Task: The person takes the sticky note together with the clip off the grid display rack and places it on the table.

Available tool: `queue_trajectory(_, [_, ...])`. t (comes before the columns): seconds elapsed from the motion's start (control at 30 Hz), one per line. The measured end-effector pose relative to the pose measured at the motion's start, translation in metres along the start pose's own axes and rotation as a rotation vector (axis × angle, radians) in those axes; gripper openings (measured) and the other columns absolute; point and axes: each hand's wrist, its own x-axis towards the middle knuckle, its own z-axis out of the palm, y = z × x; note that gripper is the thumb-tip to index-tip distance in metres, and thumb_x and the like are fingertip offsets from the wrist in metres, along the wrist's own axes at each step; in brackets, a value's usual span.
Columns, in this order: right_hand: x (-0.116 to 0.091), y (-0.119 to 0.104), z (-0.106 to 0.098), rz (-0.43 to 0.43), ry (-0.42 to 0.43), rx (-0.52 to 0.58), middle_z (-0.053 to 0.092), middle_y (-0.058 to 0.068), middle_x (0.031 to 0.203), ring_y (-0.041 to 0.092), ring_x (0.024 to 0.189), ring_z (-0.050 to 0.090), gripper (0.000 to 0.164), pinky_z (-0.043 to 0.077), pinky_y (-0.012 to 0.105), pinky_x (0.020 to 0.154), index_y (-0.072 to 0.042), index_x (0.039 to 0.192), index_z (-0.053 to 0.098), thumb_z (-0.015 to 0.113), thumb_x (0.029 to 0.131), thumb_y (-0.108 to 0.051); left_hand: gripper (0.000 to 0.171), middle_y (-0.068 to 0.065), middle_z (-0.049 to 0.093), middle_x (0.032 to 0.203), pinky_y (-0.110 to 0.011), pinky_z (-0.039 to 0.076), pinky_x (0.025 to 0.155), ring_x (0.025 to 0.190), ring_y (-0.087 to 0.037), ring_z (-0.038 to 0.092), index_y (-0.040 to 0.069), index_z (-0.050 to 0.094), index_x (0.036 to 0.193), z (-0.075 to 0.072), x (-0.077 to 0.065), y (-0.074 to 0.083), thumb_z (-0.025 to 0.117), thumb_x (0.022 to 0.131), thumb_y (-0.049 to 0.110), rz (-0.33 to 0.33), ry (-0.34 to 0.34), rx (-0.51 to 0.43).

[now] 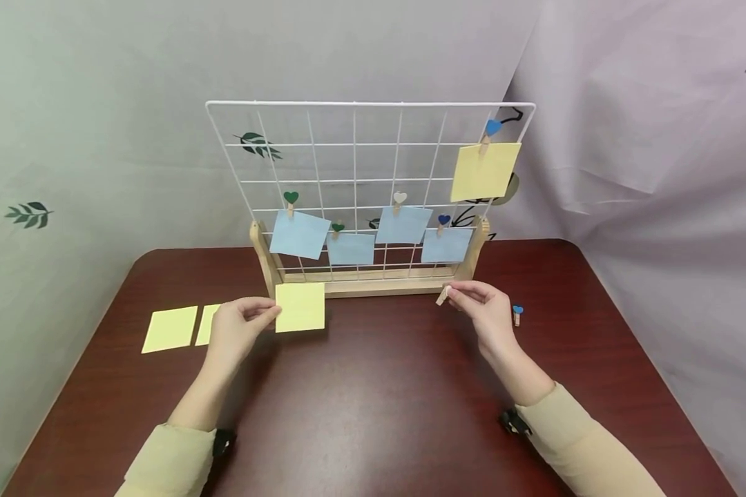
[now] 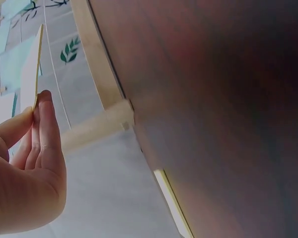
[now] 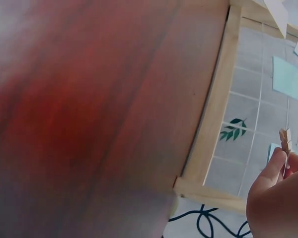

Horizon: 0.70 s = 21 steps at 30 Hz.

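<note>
Between thumb and fingers, my left hand (image 1: 239, 328) pinches a yellow sticky note (image 1: 301, 307) by its left edge, raised in front of the rack's left part. My right hand (image 1: 488, 314) pinches a small wooden clothespin (image 1: 443, 295) with a pale top, near the rack's right foot; the right wrist view shows the clothespin (image 3: 285, 140) at the fingertips. Behind both hands stands a white wire grid rack (image 1: 356, 181) on a wooden base (image 1: 373, 286). One yellow note (image 1: 486, 172) hangs at its upper right from a blue heart clothespin (image 1: 492, 129).
Several blue notes (image 1: 300, 235) hang on the lower grid from heart clothespins. Another blue heart clothespin (image 1: 517, 315) lies on the dark red table (image 1: 373, 414), right of my right hand. Two yellow notes lie at left, one (image 1: 170, 329) fully visible, the other (image 1: 207, 324) partly behind my left hand.
</note>
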Motion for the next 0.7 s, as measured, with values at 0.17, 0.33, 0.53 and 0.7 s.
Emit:
queue_trajectory(0.17, [-0.001,0.001,-0.008,0.005,0.023,-0.029,0.081,-0.014,0.084,0.005,0.076,0.077,0.014,0.065,0.022,0.079,-0.007,0.101,0.082,0.074,0.096,0.004,0.025,-0.025,0.080,0.099,-0.008,0.053,0.062,0.064,0.017,0.061,-0.009,0.077,0.113,-0.015,-0.004,-0.012,0.077,0.097,0.010,-0.004,0.023,0.057])
queue_trajectory(0.33, [-0.001,0.001,-0.016,-0.010,0.029,-0.034,0.081,-0.012,0.082,0.007,0.073,0.078,0.018,0.066,0.024,0.079,0.013,0.113,0.074,0.072,0.097,0.006,0.025,-0.026,0.080,0.097,-0.007,0.055,0.062,0.061,0.018,0.062,-0.012,0.076,0.114,-0.029,-0.008,-0.025,0.076,0.097,0.007,-0.010,0.036,0.056])
queue_trajectory(0.53, [-0.002,0.000,-0.029,-0.001,0.068,-0.036,0.081,-0.011,0.082,0.004,0.077,0.078,0.015,0.066,0.026,0.082,0.011,0.110,0.077,0.073,0.096,0.006,0.029,-0.011,0.082,0.087,-0.008,0.055,0.063,0.059,0.014,0.065,-0.012,0.075,0.117,-0.047,-0.014,-0.039,0.077,0.097,0.009,-0.055,0.050,0.058])
queue_trajectory(0.7, [-0.003,-0.001,-0.041,0.006,0.093,-0.037,0.081,-0.012,0.083,0.002,0.077,0.078,0.011,0.066,0.024,0.080,-0.001,0.102,0.082,0.074,0.096,0.005,0.033,-0.003,0.082,0.083,-0.005,0.050,0.062,0.059,0.013,0.066,-0.011,0.074,0.120,-0.064,-0.020,-0.051,0.076,0.099,0.014,-0.086,0.068,0.123])
